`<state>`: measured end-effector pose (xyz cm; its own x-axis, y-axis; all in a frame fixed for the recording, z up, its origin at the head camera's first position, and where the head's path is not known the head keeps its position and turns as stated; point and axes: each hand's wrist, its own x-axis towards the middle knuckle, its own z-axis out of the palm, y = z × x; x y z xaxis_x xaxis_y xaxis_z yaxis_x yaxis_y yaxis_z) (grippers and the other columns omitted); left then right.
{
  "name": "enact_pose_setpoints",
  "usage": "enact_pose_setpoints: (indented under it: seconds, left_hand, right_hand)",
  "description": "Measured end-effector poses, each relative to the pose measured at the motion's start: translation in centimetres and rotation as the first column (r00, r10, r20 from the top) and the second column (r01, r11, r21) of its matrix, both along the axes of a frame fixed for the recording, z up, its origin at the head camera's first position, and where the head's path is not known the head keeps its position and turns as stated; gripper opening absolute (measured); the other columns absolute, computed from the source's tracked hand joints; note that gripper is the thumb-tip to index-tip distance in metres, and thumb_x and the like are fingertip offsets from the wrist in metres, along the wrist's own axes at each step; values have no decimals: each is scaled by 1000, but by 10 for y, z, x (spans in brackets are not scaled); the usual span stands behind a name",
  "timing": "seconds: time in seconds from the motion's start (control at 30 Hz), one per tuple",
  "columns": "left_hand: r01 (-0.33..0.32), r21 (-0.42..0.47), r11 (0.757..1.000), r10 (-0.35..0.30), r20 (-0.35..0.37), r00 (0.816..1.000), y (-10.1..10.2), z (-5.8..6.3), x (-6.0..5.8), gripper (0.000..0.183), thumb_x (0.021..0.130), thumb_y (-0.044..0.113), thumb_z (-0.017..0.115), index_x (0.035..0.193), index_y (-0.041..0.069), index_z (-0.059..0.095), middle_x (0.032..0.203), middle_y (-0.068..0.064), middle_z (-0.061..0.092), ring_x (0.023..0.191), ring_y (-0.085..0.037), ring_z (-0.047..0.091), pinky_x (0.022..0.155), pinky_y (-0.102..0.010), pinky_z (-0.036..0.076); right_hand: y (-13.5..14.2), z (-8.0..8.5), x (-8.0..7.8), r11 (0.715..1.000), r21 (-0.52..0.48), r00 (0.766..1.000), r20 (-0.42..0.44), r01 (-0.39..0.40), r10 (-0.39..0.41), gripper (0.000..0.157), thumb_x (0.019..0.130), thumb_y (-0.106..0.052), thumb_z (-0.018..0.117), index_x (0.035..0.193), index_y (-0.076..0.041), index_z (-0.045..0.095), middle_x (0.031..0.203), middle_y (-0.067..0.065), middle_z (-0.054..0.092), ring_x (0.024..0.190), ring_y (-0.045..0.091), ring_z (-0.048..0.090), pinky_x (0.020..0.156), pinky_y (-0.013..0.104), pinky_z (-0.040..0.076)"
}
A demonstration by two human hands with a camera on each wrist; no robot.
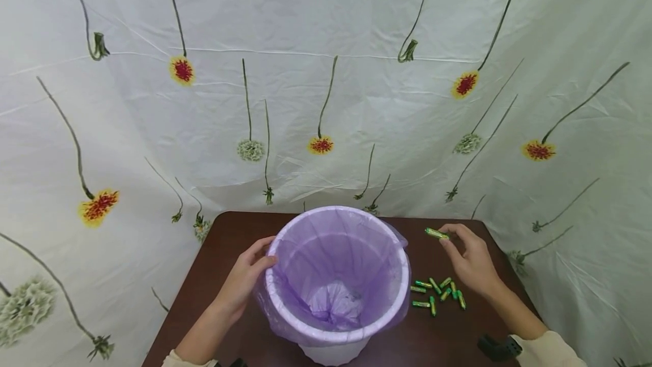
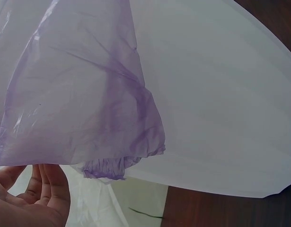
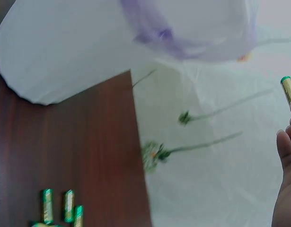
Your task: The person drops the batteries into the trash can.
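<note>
A white trash can [image 1: 331,351] stands on the dark table, lined with a translucent purple bag [image 1: 340,251] folded over its rim. My left hand [image 1: 248,273] grips the rim at the left, thumb on the lip; in the left wrist view that hand [image 2: 36,196] shows under the bag's hanging edge. Between the thumb and fingers of my right hand [image 1: 474,259] a green and gold battery [image 1: 436,234] is pinched, right of the can and above the table. The same battery [image 3: 288,89] appears at the right wrist view's edge. Several loose batteries [image 1: 445,293] lie between can and right forearm.
The brown table [image 1: 239,228] ends shortly behind the can. White cloth [image 1: 305,101] printed with flowers hangs behind and at both sides. Crumpled bag plastic [image 1: 336,302] gathers at the can's bottom. A dark band [image 1: 499,349] sits by the right wrist.
</note>
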<state>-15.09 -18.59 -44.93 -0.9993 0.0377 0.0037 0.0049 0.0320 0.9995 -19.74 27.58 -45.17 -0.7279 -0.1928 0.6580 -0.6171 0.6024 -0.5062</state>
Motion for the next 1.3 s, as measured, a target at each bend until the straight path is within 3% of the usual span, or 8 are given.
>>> enact_pose_setpoints:
  seconds: [0.1, 0.3, 0.5, 0.63, 0.9, 1.3]
  left_hand:
    - [-1, 2, 1000, 1, 2, 1000, -1, 0, 0, 44, 96, 7, 63, 139, 1, 59, 121, -17, 58, 105, -22, 58, 88, -29, 50]
    - [-3, 6, 1000, 3, 11, 1000, -1, 0, -1, 44, 96, 7, 63, 140, 2, 59, 120, -16, 58, 105, -22, 58, 88, -30, 50]
    - [-10, 2, 1000, 10, 9, 1000, -2, -1, 0, 43, 97, 8, 62, 140, 2, 59, 122, -17, 58, 106, -23, 59, 88, -30, 51]
    - [-7, 5, 1000, 7, 9, 1000, -2, -1, 0, 43, 97, 8, 63, 140, 2, 59, 123, -16, 59, 106, -23, 59, 89, -30, 50]
    - [-3, 0, 1000, 3, 8, 1000, 0, 0, 1, 43, 97, 8, 64, 139, 2, 60, 121, -16, 59, 105, -24, 60, 88, -30, 51]
    - [1, 5, 1000, -1, 13, 1000, 0, 0, 1, 43, 97, 10, 63, 139, 2, 59, 122, -17, 60, 105, -27, 61, 87, -31, 52]
  right_hand:
    - [-12, 14, -4, 999, 0, 999, 12, -43, 43, 24, 89, 14, 69, 107, -1, 68, 101, 4, 67, 91, 13, 59, 79, 21, 44]
    - [-38, 35, -10, 992, 25, 990, 68, -127, 125, 21, 93, 7, 69, 110, -4, 68, 108, 4, 69, 104, 22, 63, 88, 37, 49]
    - [-71, 52, -19, 963, 64, 963, 77, -263, 258, 19, 95, 3, 68, 111, -6, 68, 109, 3, 67, 104, 24, 62, 87, 46, 50]
    - [-91, 59, -24, 932, 88, 936, 69, -351, 345, 20, 95, 3, 68, 113, -7, 67, 111, 3, 67, 105, 23, 62, 88, 44, 50]
    - [-117, 64, -27, 877, 84, 881, 74, -473, 467, 22, 96, 6, 66, 113, -8, 66, 103, 3, 64, 85, 15, 56, 72, 34, 50]
    - [-136, 66, -33, 846, 96, 851, 43, -524, 523, 21, 96, 4, 66, 115, -5, 65, 108, 7, 66, 89, 18, 62, 80, 35, 54]
